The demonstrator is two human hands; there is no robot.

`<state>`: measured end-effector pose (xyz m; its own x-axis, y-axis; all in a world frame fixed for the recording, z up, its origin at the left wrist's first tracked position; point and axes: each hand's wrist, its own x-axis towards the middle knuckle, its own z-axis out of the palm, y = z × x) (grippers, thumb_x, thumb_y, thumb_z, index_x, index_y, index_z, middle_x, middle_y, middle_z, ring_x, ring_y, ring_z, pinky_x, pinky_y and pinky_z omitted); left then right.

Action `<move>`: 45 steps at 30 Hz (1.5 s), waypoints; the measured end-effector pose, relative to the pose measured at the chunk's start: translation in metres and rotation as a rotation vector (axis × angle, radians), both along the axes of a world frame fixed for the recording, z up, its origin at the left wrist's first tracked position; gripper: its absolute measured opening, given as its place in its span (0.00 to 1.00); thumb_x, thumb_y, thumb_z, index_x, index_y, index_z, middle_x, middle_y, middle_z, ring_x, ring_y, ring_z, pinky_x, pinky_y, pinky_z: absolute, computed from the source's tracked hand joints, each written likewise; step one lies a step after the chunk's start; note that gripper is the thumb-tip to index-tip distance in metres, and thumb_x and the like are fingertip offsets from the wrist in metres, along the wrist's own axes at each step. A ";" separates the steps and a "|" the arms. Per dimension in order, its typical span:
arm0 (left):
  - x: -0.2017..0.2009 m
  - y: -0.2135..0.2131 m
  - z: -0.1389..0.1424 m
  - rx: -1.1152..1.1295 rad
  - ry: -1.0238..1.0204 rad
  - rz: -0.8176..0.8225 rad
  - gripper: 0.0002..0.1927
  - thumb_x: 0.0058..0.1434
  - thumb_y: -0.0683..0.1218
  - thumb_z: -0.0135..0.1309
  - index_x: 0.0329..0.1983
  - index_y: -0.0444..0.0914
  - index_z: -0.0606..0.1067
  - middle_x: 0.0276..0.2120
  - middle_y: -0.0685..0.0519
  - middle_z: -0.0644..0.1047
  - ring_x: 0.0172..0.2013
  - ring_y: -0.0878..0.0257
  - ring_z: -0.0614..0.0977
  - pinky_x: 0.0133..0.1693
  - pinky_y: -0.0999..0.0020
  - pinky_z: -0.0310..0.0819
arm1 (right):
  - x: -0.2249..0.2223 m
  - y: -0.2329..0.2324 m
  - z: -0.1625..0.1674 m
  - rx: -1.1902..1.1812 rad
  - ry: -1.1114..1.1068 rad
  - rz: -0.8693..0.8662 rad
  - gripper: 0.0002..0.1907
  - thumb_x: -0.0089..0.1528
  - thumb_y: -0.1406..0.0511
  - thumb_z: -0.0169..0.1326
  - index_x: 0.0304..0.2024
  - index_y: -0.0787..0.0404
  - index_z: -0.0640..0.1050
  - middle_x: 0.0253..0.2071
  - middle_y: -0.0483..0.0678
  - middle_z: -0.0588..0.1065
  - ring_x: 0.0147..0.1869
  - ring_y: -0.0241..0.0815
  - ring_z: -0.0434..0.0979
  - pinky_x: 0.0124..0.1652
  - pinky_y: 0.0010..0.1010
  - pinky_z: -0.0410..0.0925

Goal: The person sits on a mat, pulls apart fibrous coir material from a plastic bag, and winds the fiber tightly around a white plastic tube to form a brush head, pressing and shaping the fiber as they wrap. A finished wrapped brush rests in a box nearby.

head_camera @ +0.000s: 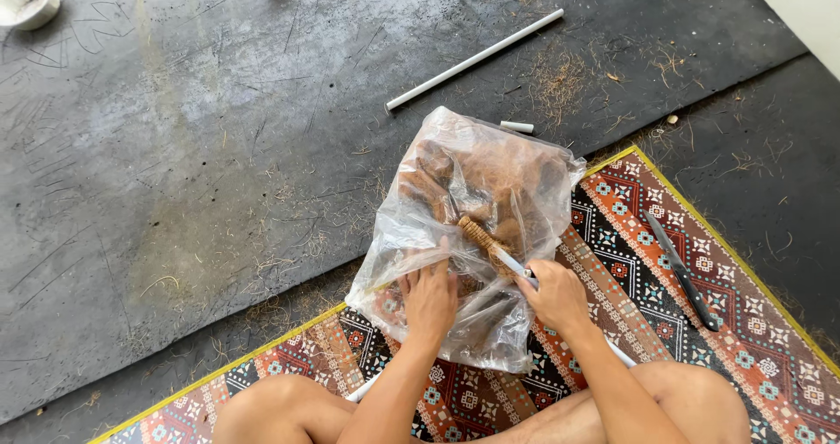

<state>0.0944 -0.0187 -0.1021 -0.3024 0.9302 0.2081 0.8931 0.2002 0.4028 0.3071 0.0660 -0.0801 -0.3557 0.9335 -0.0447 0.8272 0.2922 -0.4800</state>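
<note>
Both hands work at a clear plastic bag (472, 234) full of brown coconut-like fibre, which lies partly on a patterned mat (744, 321) and partly on the dark floor (175, 190). The left hand (429, 300) lies flat and open on the near side of the bag, fingers spread, pressing the plastic down. The right hand (553, 293) is closed around a thin white rod (512, 265) whose far end is wrapped in braided fibre cord (483, 237).

The wrapped rod runs on a slant: its long axis goes from the right hand, low and to the right, up and leftward to the cord-bound tip, which points into the middle of the bag. Whether that tip is inside the plastic or lying on top of it cannot be told.

As a judgement, the step in hand is working fibre onto the rod; the next move calls for the left hand to keep the bag steady and for a firm grip on the rod.

A longer white pipe (472, 59) lies on the floor beyond, and a dark-handled knife (681, 271) rests on the mat to the right.
</note>
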 end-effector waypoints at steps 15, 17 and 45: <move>0.039 0.091 0.030 0.155 -0.187 -0.162 0.10 0.67 0.53 0.51 0.42 0.46 0.80 0.41 0.46 0.82 0.43 0.50 0.84 0.48 0.55 0.77 | 0.035 0.021 0.026 -0.052 0.320 -0.205 0.16 0.59 0.59 0.64 0.42 0.64 0.80 0.29 0.54 0.79 0.26 0.44 0.75 0.37 0.34 0.74; 0.030 0.080 0.031 0.082 -0.291 -0.139 0.12 0.65 0.53 0.51 0.46 0.46 0.80 0.42 0.45 0.82 0.43 0.47 0.82 0.46 0.52 0.75 | 0.034 0.017 0.024 0.001 0.420 -0.140 0.15 0.59 0.59 0.63 0.40 0.65 0.79 0.29 0.52 0.79 0.29 0.40 0.77 0.40 0.32 0.74; -0.057 -0.010 0.199 0.217 -1.024 -0.153 0.18 0.73 0.54 0.44 0.39 0.34 0.72 0.26 0.50 0.74 0.29 0.66 0.72 0.33 0.68 0.68 | -0.075 -0.027 0.183 -0.061 0.962 -0.077 0.14 0.59 0.61 0.67 0.28 0.63 0.77 0.19 0.37 0.69 0.17 0.25 0.62 0.16 0.20 0.55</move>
